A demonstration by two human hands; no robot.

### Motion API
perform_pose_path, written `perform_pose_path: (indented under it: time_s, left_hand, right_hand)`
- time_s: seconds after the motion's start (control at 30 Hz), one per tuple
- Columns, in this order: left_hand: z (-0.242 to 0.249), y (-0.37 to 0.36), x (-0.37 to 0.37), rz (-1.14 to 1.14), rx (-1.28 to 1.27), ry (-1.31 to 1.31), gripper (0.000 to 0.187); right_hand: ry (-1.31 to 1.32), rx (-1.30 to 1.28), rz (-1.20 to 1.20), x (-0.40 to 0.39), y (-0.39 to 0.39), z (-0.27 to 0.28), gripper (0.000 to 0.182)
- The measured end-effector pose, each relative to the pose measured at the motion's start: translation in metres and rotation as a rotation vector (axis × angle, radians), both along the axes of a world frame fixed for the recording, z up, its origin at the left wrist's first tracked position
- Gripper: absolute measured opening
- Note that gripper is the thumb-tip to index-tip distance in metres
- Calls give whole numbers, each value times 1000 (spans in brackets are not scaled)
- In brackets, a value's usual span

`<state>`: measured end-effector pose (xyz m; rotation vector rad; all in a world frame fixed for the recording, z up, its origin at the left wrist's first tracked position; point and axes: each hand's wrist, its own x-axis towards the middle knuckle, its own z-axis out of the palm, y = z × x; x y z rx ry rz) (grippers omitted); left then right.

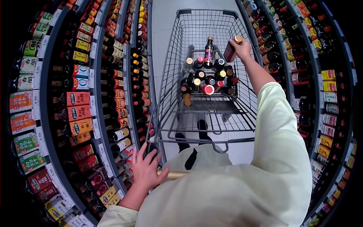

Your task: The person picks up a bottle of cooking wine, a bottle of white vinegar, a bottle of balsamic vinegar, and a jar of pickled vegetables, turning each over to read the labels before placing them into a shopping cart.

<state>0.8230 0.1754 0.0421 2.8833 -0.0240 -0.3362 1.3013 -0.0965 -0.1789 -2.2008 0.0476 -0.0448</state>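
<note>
My right hand (242, 47) is closed around a dark bottle (229, 53) with a tan cap, holding it over the right side of the wire shopping cart (177, 36). Inside the cart, several dark bottles with gold, red and black caps stand in a cluster, among them a red-capped bottle (207, 89). Beyond them, a taller bottle with a purple and red label (208, 55) stands upright. At lower left, my left hand (145, 166) has its fingers spread and grips nothing. Its thumb lies right by the tan handle bar (174, 175), between my body and the left shelf.
Shelves of bottled sauces and vinegars (77, 99) line the left side, with price tags (36, 104) along their edges. More bottle shelves (298, 77) run along the right, close to my right arm. Pale floor tiles (162, 22) show around the cart.
</note>
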Motion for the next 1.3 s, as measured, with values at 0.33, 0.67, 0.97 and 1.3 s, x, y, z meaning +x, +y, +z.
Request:
perform_pose_path:
  time_s: [0.33,0.67,0.97,1.3]
  left_hand:
    - [-5,-4,-2,19,-14,26,44]
    - [-3,-4,-3,48,-16,126,50]
    - [-8,-2,-8,15,18,105,55]
    - [-9,-2,-4,11,37,64,46]
  right_hand:
    - [-109,230,-3,48,79,-51,44]
    - [211,280,422,31,155,-105,46]
    - [224,227,393,13,171,-135,52]
    - [254,-95,375,8,161,-110,59]
